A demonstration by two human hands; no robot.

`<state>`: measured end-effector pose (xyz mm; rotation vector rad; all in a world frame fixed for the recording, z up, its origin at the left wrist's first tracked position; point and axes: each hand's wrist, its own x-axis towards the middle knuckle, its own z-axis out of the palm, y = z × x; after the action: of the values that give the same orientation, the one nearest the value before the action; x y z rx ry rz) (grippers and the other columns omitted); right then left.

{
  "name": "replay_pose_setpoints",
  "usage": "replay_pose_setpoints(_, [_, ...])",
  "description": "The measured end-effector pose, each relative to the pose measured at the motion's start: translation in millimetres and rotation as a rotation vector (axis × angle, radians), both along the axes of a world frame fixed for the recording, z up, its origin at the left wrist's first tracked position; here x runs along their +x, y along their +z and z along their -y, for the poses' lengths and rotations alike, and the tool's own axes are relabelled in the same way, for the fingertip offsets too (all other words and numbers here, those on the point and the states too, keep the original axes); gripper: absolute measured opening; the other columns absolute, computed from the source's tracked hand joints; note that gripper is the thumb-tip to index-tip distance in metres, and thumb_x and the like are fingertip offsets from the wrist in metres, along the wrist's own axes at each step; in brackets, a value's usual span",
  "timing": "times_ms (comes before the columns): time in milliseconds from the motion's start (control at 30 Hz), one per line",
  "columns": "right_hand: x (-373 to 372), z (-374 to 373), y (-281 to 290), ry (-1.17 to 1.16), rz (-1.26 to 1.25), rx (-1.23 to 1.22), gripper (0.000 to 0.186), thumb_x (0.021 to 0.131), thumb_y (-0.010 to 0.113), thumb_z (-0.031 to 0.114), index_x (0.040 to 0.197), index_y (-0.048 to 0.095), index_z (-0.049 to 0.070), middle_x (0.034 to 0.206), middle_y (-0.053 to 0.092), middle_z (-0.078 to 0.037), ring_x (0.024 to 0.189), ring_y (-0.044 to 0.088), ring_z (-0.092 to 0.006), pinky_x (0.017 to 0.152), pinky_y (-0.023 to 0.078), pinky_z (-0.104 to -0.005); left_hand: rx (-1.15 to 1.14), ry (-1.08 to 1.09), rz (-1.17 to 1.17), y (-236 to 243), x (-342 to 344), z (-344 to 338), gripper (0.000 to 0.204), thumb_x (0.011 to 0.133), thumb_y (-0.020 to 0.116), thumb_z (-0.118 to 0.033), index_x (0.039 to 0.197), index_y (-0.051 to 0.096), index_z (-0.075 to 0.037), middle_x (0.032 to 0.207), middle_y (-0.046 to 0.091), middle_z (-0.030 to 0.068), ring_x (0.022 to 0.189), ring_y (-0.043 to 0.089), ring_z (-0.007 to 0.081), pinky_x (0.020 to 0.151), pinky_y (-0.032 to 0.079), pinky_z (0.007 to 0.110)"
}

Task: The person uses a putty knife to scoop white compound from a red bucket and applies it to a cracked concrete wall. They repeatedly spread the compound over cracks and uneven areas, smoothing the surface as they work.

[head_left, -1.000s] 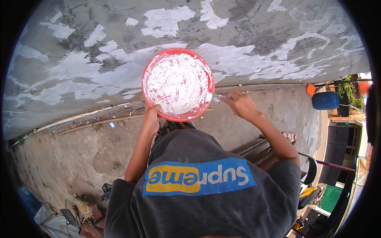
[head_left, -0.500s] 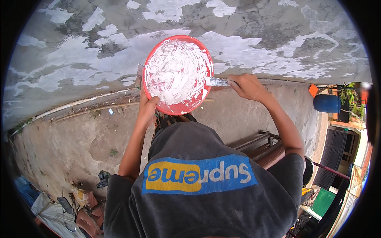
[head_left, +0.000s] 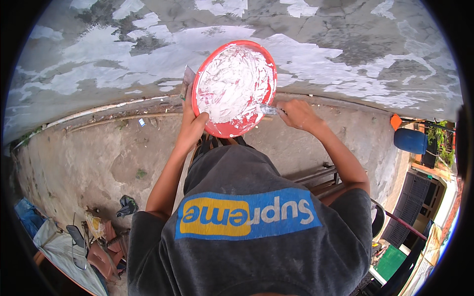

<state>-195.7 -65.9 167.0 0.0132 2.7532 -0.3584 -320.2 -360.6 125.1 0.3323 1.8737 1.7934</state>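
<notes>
Where the view begins at far left, a blue tarp (head_left: pixel 28 216) lies next to a pale sheet (head_left: pixel 64 259); a dark bag (head_left: pixel 127 206) lies to their right on the concrete floor (head_left: pixel 94 163). Across the top runs a grey wall (head_left: pixel 340 29), patched with white.

Left hand (head_left: pixel 193 129): closed on the left side of a red bowl (head_left: pixel 230 130), thumb at the rim, other fingers mostly hidden. A flat blade (head_left: pixel 187 81) sticks up just left of the bowl, above this hand; its grip cannot be told.

Bowl position: between the two hands, beyond the dark shirt (head_left: pixel 247 264), open side toward the camera. White paste (head_left: pixel 232 81) covers most of the inside; red shows in streaks and along the near side.

Right hand (head_left: pixel 300 116): closed on a metal scraper (head_left: pixel 268 109), blade pointing left over the bowl's lower right rim, tip at the paste; contact unclear.

Farther right: blue barrel (head_left: pixel 411 141), orange object (head_left: pixel 396 122) just to its upper left. Lower right: green panel (head_left: pixel 391 262).
</notes>
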Motion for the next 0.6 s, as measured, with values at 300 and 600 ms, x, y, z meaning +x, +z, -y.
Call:
replay_pose_setpoints(300, [5.5,7.2,-26.5,-0.249,0.501,-0.69,0.024,0.095,0.052,0.023,0.093,0.062,0.002,0.071,0.059,-0.01,0.059,0.058,-0.0196,0.056,0.048,-0.0333,0.069,0.083,0.326,-20.3,5.4,2.2,0.078,0.072,0.046,0.004,0.147,0.025,-0.003,0.138,0.037,0.0177,0.128,0.036,0.0265,0.108,0.029,0.035])
replay_pose_setpoints(600, [-1.7,-13.2,87.1,-0.498,0.139,-1.294,0.041,0.1,0.049,0.023,0.135,0.049,0.002,0.09,0.058,-0.003,0.072,0.055,-0.0103,0.062,0.047,-0.0259,0.067,0.052,0.625,-23.9,-4.3,9.5,0.063,0.072,0.047,0.001,0.135,0.041,-0.003,0.12,0.058,0.0137,0.103,0.061,0.0297,0.082,0.055,0.049])
